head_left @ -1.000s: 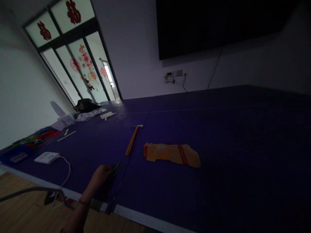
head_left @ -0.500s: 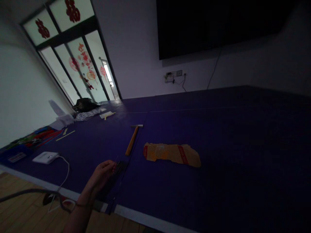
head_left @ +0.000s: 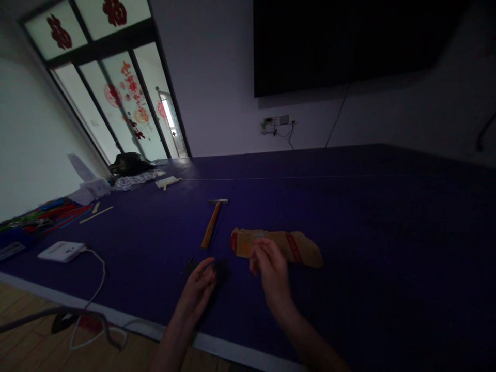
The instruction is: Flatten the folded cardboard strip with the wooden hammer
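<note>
In the head view, taking the clock from its middle, saw the left hand (head_left: 197, 287) at seven over the table (head_left: 349, 222), with fingers curled toward the thumb; could not tell a loaded pinch from a bare one. Found the right hand (head_left: 271, 268) between five and six, with fingers bent down in front of the cardboard (head_left: 295, 247), itself at five; could not tell contact from hovering, nor a grip from bare fingertips. Took the bent fingers as suited to small items, judging by the thin dark pieces (head_left: 188, 265) at half past seven, just beside the left hand. Noted the hammer (head_left: 212, 225) at eight, laid with handle end toward the hands, perhaps for easy reach. Judged the cardboard to be lying flat and lengthwise across, probably for access from both sides. Spotted the white device (head_left: 62, 251) nearer nine, apparently set aside, with slack cable (head_left: 104, 268).
</note>
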Available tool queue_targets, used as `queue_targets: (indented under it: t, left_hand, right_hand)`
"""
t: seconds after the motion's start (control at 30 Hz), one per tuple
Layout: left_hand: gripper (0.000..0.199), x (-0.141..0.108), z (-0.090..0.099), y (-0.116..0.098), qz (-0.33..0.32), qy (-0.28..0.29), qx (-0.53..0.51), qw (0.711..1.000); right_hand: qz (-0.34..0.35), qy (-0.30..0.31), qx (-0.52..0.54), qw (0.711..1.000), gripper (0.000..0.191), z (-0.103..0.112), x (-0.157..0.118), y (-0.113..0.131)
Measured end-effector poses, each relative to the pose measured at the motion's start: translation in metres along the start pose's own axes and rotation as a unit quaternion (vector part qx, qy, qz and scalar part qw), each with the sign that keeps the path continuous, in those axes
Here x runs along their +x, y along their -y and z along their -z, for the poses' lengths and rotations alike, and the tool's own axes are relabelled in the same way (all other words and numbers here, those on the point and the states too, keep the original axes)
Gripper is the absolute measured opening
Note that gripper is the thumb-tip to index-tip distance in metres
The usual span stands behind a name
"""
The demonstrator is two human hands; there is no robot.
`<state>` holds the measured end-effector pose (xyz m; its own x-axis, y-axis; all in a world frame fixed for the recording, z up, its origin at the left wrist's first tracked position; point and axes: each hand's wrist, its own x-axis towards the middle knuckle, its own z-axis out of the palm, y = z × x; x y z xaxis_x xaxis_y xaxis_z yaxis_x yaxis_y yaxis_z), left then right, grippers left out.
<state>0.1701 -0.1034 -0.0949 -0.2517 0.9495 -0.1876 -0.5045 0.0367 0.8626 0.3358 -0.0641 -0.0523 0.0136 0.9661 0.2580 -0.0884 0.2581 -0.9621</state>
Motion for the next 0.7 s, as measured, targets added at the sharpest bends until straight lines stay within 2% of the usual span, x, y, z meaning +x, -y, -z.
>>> queue_targets:
  t: [0.07,0.1,0.23,0.4,0.47,0.53,0.63,0.7]
  left_hand:
    - [0.043,-0.001,-0.002,0.004,0.012,-0.015,-0.049,0.999]
    - [0.046,-0.001,-0.003,0.005,0.021,-0.023,-0.068,0.997]
    - [0.05,-0.003,-0.002,0.007,0.011,-0.047,-0.098,0.994]
    - [0.05,-0.004,0.001,0.012,-0.024,-0.051,-0.104,0.993]
    - [0.048,-0.004,0.001,0.015,-0.027,-0.041,-0.105,0.993]
    - [0.042,-0.003,0.001,0.017,-0.021,-0.034,-0.104,0.994]
    - [0.033,-0.003,-0.001,0.017,-0.009,-0.036,-0.1,0.994]
    - [0.031,-0.004,-0.004,0.015,-0.004,-0.039,-0.104,0.994]
  right_hand:
    - [-0.057,0.061,-0.137,0.987,0.014,-0.022,0.023,-0.008]
    - [-0.069,0.088,-0.171,0.979,0.012,-0.035,0.036,-0.012]
    - [-0.085,0.109,-0.273,0.952,0.006,-0.081,0.08,-0.028]
    - [-0.127,0.126,-0.344,0.922,0.041,-0.123,0.096,-0.044]
    - [-0.149,0.132,-0.353,0.914,0.046,-0.132,0.098,-0.049]
    - [-0.174,0.129,-0.352,0.91,0.04,-0.136,0.102,-0.052]
    - [-0.215,0.125,-0.321,0.914,0.022,-0.132,0.117,-0.05]
    - [-0.23,0.13,-0.275,0.924,0.018,-0.125,0.126,-0.046]
